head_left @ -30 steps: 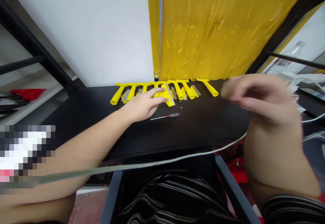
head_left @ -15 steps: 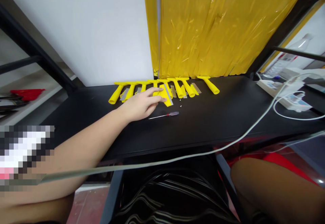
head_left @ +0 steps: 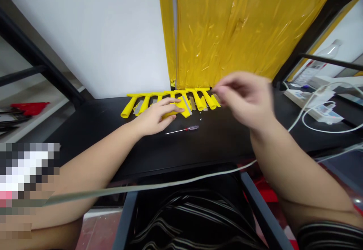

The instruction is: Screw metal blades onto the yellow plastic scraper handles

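Note:
My left hand is on the table, its fingers and thumb around a yellow plastic scraper with a grey metal strip along its edge. My right hand is raised over the table to the right, fingertips pinched together; it is blurred, and whatever it may hold is too small to make out. Behind my left hand stretches a row of yellow T-shaped scraper handles, with loose grey strips among them. A screwdriver with a clear purplish handle lies in front. Tiny screws are scattered just beyond it.
A white panel and a yellow taped sheet back the black table. At right are a power strip and a plastic bottle. A pale cable crosses in front of the table edge.
My right hand has come up into view from the lower right and now covers the rightmost yellow handle. My left hand stays on the scraper, its fingers shifted only slightly.

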Motion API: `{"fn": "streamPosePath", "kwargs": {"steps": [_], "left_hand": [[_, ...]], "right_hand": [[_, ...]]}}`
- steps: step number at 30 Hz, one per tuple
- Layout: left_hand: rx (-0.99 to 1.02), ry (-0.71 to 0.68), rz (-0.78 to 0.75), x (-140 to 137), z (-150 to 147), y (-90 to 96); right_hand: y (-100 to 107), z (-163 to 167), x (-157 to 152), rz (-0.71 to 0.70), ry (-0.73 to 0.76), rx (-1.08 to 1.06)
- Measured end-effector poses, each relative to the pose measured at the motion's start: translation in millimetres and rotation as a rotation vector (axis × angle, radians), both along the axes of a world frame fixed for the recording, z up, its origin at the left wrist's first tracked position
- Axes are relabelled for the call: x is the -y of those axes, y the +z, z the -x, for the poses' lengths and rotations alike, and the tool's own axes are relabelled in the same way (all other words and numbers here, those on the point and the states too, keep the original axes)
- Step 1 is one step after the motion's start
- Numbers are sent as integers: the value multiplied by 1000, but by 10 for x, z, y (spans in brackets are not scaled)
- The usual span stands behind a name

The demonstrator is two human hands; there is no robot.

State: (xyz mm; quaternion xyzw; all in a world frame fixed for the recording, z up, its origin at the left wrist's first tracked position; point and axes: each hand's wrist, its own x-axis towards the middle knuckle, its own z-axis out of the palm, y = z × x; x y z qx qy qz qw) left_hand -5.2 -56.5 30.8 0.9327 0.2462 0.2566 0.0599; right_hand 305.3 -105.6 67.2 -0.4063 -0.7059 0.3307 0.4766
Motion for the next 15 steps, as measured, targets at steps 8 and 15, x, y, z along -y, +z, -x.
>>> {"fn": "streamPosePath", "kwargs": {"steps": [8, 15], "left_hand": [[349, -89, 470, -54, -16, -94], [667, -123, 998, -63, -57, -63]], "right_hand": [[-416, 78, -847, -198, 30, 1149], [-454, 176, -763, -205, 49, 1287]]}}
